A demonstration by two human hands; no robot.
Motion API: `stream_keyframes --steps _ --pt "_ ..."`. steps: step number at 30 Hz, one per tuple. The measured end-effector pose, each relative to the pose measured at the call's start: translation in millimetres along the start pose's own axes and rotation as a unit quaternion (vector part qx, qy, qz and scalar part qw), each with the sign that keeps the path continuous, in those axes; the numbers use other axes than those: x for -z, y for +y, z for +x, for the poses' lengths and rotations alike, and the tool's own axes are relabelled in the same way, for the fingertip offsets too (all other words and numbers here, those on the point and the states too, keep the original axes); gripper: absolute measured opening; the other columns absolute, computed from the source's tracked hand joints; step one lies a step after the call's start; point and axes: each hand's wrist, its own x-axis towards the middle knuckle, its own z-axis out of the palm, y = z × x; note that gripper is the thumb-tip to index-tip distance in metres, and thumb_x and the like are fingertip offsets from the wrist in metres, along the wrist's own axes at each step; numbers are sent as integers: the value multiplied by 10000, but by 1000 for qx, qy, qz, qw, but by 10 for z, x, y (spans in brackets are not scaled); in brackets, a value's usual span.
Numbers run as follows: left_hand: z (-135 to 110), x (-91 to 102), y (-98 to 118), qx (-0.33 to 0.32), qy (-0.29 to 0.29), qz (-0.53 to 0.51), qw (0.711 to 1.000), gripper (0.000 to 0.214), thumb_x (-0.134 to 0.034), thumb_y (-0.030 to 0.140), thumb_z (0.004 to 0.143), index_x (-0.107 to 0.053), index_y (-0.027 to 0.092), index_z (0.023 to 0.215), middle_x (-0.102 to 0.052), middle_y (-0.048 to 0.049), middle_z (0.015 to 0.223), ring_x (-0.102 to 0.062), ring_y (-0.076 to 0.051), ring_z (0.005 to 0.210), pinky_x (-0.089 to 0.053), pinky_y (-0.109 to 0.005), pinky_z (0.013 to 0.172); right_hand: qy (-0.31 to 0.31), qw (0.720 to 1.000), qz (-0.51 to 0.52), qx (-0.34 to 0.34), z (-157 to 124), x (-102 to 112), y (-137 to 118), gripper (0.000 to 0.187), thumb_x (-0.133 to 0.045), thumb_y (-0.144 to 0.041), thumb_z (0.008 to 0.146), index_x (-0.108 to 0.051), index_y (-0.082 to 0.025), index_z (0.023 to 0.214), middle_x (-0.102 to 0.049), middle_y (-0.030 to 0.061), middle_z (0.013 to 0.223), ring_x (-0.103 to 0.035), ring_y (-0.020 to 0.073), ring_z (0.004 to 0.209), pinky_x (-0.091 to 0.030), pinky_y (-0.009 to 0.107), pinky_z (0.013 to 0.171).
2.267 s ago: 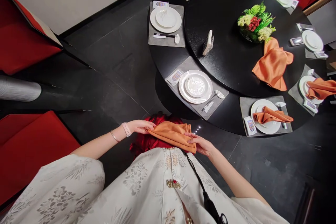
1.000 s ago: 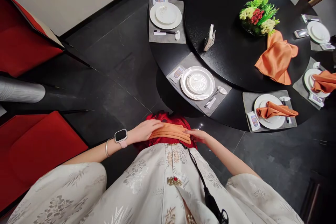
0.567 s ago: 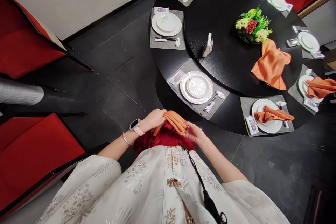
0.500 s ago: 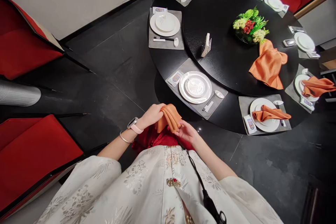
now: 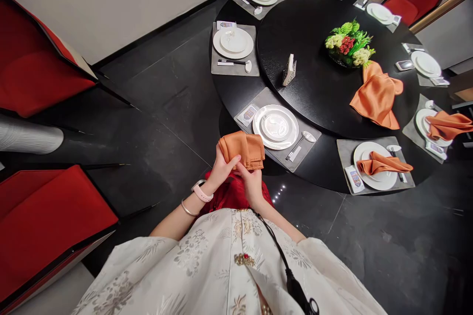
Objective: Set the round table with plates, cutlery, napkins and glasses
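Observation:
A pleated orange napkin (image 5: 243, 148), folded in half, is held up in front of me. My left hand (image 5: 222, 170) grips its lower left side, thumb across the fold; a pink watch sits on that wrist. My right hand (image 5: 251, 183) pinches the napkin's lower edge from beneath. Just beyond it, at the near edge of the round black table (image 5: 325, 170), lies a grey placemat (image 5: 266, 95) with stacked white plates (image 5: 275, 126), a spoon and chopsticks.
Folded orange napkins rest on plates at the right (image 5: 382, 163) (image 5: 445, 125). A loose orange napkin (image 5: 377, 96) lies on the black turntable beside a flower arrangement (image 5: 348, 47) and a card holder (image 5: 288, 70). Red chairs (image 5: 44, 216) stand at my left.
The napkin was a long pleated strip held flat at my waist. My hands have come together, folded it in half and lifted it toward the table.

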Motion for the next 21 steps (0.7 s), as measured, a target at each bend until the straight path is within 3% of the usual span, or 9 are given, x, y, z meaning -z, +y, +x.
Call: stream_keyframes --steps 3,6,8,11,13,15,17,19,21 --pt "-10 19 75 65 21 -71 995 580 -618 268 787 -344 228 1297 -497 -84 1325 -513 -223 1204 -401 -399 1042 22 998 -59 31 108 88 -74 595 -627 -408 775 -414 -269 1313 -586 52 1209 -591 185 1061 -506 327 884" --pt "-84 204 90 197 -54 -129 970 597 -636 240 771 -353 240 1296 -526 -88 1292 -576 -224 1128 -458 -415 983 -45 992 -51 -103 292 339 -116 633 -587 -386 785 -335 -313 1361 -619 40 1112 -633 179 910 -539 321 742" --pt "-209 377 -12 278 -96 -117 949 700 -667 236 749 -304 245 1348 -519 -109 1296 -592 -227 1106 -468 -414 968 -119 974 -59 -185 349 531 -58 639 -643 -270 713 -408 -300 1307 -639 20 983 -632 161 793 -531 298 685" --pt "-443 607 -258 324 -141 -1 936 797 -685 274 738 -253 225 1406 -505 -147 1297 -583 -250 1115 -461 -438 967 -219 939 -100 -247 279 800 122 414 -614 -209 688 -567 -221 1099 -628 21 887 -609 140 732 -509 267 652" --pt "-543 701 -370 250 -154 162 942 737 -693 302 720 -361 202 1370 -460 -157 1337 -526 -278 1178 -419 -465 1007 -287 913 -156 -245 191 941 230 332 -574 -216 710 -592 -186 1040 -627 41 903 -607 148 767 -507 281 687" --pt "-557 743 -382 109 -180 318 925 564 -667 299 732 -508 203 1265 -424 -131 1375 -453 -286 1244 -357 -455 1060 -336 892 -253 -168 123 1028 290 377 -561 -192 716 -576 -187 1092 -624 59 976 -604 170 861 -502 324 776" --pt "-501 742 -308 -3 -262 392 882 342 -572 257 803 -606 211 1140 -502 -91 1310 -479 -247 1208 -362 -390 1048 -337 860 -383 -21 87 1049 311 394 -554 -161 731 -570 -199 1122 -591 87 1103 -567 203 1007 -463 390 894" --pt "-418 712 -196 -41 -348 410 842 273 -440 212 871 -641 211 1056 -616 -62 1149 -563 -196 1072 -411 -323 960 -321 805 -483 125 61 1027 326 332 -537 -156 771 -593 -200 1095 -539 115 1221 -494 236 1151 -392 443 991" --pt "-350 664 -91 -21 -375 424 824 309 -354 221 908 -650 202 998 -669 -48 999 -608 -168 915 -440 -285 846 -339 769 -506 193 23 999 358 260 -515 -189 824 -610 -203 1066 -548 117 1229 -484 238 1175 -376 439 1006"
